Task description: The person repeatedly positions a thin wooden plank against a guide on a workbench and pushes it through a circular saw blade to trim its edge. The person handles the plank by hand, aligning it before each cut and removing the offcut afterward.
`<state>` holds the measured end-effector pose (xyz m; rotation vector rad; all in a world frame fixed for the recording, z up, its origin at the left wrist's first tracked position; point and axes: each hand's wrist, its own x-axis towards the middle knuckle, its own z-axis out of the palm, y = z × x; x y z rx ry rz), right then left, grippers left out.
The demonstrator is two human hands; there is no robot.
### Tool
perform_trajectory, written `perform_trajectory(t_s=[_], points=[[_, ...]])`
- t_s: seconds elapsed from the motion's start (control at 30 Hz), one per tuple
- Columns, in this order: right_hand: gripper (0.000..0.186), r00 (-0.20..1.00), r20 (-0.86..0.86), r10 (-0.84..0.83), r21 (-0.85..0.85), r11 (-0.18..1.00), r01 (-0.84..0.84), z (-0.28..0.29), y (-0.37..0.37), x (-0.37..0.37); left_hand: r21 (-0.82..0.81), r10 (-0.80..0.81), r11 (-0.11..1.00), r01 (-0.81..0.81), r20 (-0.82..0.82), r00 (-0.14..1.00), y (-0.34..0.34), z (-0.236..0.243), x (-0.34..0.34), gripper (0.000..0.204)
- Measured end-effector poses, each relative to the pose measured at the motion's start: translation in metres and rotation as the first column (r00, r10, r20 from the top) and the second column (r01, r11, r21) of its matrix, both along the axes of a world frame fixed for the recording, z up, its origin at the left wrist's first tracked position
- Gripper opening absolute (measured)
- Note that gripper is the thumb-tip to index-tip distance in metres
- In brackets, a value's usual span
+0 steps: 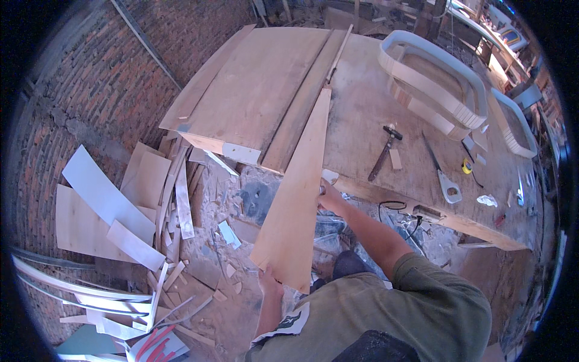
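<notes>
A long, tapered plywood board (286,223) stands at a slant in front of me, its narrow upper end lying over the edge of the large wooden worktop (362,72). My left hand (270,279) grips its wide lower end, and my right hand (329,199) holds its right edge about halfway up, just off the worktop's front. On the worktop to the right lie a hammer (381,154) beside a small wood offcut (395,158), a handsaw (448,187), a yellow tape measure (466,166) and two curved, rounded frames (473,78).
A brick wall (90,72) runs along the left. Plywood sheets (84,223), strips and scraps are piled against it and over the dusty floor (199,280). A black cable (392,205) hangs at the worktop's front edge. More benches and clutter sit at the back right.
</notes>
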<state>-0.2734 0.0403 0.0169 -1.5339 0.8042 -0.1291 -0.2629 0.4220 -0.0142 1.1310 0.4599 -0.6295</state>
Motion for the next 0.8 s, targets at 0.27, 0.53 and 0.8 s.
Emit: perform_trajectory(t_s=[0.27, 0.53, 0.8], points=[[0.095, 0.949, -0.262, 0.177, -0.255, 0.935, -0.246, -0.003, -0.007, 0.015, 0.148, 0.143, 0.979, -0.139, -0.012, 0.990, -0.024, 0.019, 0.003, 0.041], [0.099, 0.938, -0.261, 0.229, -0.412, 0.852, -0.323, -0.022, -0.027, 0.020, 0.173, 0.210, 0.963, -0.208, 0.008, 0.978, -0.047, 0.042, 0.002, 0.032], [0.088, 0.917, -0.337, 0.215, -0.426, 0.833, -0.352, -0.018, -0.051, 0.031, 0.220, 0.141, 0.966, -0.135, -0.011, 0.990, -0.022, -0.038, 0.017, 0.032]])
